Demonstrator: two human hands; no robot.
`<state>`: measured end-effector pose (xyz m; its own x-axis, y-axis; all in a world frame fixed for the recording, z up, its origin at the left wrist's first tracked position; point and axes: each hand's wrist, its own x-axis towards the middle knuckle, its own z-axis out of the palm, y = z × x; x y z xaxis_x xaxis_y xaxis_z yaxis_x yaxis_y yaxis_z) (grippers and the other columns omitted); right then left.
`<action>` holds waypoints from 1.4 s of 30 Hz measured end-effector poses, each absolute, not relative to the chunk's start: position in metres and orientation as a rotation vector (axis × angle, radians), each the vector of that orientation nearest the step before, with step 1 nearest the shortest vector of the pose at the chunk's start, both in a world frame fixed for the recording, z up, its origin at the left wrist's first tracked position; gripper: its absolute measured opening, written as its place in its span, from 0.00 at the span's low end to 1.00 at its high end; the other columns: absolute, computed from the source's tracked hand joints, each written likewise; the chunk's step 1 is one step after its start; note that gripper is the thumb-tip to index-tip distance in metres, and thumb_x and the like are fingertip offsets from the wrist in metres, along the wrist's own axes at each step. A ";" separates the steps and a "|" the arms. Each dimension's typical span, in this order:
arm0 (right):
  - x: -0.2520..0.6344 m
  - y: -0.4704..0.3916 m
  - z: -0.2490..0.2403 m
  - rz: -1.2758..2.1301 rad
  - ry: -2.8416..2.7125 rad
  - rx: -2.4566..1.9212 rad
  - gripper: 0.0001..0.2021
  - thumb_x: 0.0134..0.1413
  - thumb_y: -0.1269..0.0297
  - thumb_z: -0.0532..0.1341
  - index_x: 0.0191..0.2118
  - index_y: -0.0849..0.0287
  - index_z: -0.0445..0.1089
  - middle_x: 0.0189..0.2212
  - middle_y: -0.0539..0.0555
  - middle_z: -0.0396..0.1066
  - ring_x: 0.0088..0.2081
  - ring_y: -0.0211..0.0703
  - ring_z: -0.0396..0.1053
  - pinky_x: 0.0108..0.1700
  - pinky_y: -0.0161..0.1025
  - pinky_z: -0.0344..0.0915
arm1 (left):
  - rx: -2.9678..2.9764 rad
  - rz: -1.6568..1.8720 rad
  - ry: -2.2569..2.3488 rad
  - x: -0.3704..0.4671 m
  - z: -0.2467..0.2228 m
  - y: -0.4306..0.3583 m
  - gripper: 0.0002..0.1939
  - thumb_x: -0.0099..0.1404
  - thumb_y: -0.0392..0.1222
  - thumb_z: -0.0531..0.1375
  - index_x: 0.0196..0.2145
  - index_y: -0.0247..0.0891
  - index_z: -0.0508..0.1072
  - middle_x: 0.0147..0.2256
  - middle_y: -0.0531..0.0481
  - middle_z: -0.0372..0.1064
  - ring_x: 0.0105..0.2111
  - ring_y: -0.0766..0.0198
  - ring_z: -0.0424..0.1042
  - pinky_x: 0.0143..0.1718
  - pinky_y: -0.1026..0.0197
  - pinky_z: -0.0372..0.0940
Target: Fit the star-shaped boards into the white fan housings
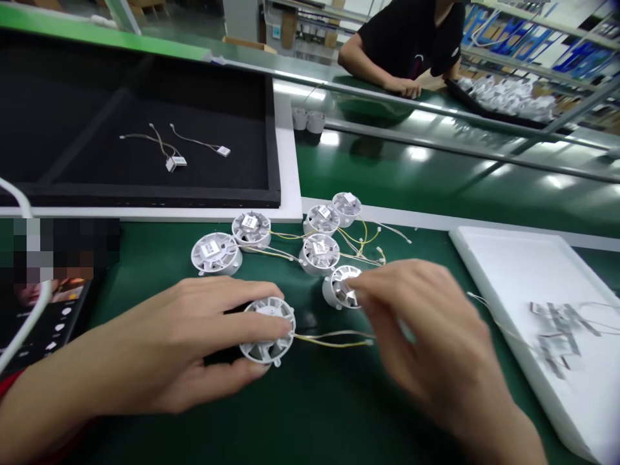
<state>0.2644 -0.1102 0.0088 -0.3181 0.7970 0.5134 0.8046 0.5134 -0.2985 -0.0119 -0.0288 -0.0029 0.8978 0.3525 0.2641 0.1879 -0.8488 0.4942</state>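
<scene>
My left hand (pixel 194 342) is closed around a round white fan housing (pixel 268 330), thumb and fingers on its rim and one finger across its hub. Yellow and white wires (pixel 334 340) run from this housing toward the right. My right hand (pixel 431 336), slightly blurred, is closed in a pinch at a second fan housing (pixel 339 287); what its fingertips grip is hidden. Behind the hands stand several more round white housings, among them one fan housing (pixel 216 254) on the left and another fan housing (pixel 320 253), with square white labels and thin wires trailing right.
A black tray (pixel 217 187) with a few labelled wire leads (pixel 174 160) lies at the back left. At right, a white foam tray (pixel 571 258) holds small silver parts (pixel 557 329). A phone (pixel 53 316) and white cable are at left. Another person (pixel 407 45) works across the line.
</scene>
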 end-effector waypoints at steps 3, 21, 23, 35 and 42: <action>0.280 -0.108 0.008 -0.234 -2.036 -1.526 0.08 0.75 0.70 0.58 0.51 0.62 0.74 0.44 0.58 0.80 0.46 0.48 0.75 0.47 0.44 0.66 | 2.669 0.443 0.408 -0.013 -0.008 -0.030 0.12 0.79 0.38 0.53 0.55 0.47 0.72 0.54 0.47 0.77 0.44 0.56 0.80 0.38 0.59 0.69; 0.269 -0.102 -0.012 0.003 -2.375 -1.544 0.36 0.64 0.59 0.72 0.70 0.57 0.55 0.67 0.70 0.67 0.66 0.70 0.68 0.58 0.65 0.75 | 2.735 0.437 1.309 -0.045 -0.013 -0.007 0.24 0.79 0.63 0.50 0.61 0.47 0.69 0.59 0.44 0.71 0.48 0.40 0.78 0.37 0.49 0.71; 0.267 -0.096 -0.016 0.040 -2.402 -1.552 0.42 0.62 0.58 0.73 0.73 0.57 0.51 0.72 0.74 0.59 0.70 0.73 0.63 0.60 0.68 0.74 | 2.696 0.431 1.251 -0.044 -0.017 -0.007 0.23 0.79 0.63 0.50 0.61 0.49 0.68 0.58 0.45 0.73 0.48 0.41 0.80 0.34 0.50 0.73; 0.258 -0.103 -0.009 0.413 -2.492 -1.551 0.57 0.49 0.50 0.80 0.77 0.55 0.49 0.73 0.75 0.57 0.66 0.74 0.70 0.57 0.65 0.78 | 2.594 0.278 0.999 -0.037 -0.007 -0.028 0.67 0.55 0.67 0.77 0.78 0.59 0.41 0.75 0.38 0.53 0.44 0.37 0.84 0.29 0.50 0.83; 0.241 -0.101 -0.011 0.424 -2.547 -1.399 0.53 0.46 0.33 0.76 0.71 0.56 0.63 0.74 0.80 0.55 0.69 0.83 0.64 0.55 0.73 0.77 | 2.640 0.234 1.028 -0.018 -0.015 -0.029 0.69 0.49 0.59 0.82 0.77 0.46 0.50 0.77 0.25 0.39 0.57 0.22 0.76 0.42 0.37 0.82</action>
<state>0.2414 -0.1009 -0.0111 -0.5302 0.8469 0.0406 0.7882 0.5100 -0.3445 -0.0184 -0.0294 -0.0148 0.7309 0.6811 0.0429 0.6326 -0.6998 0.3317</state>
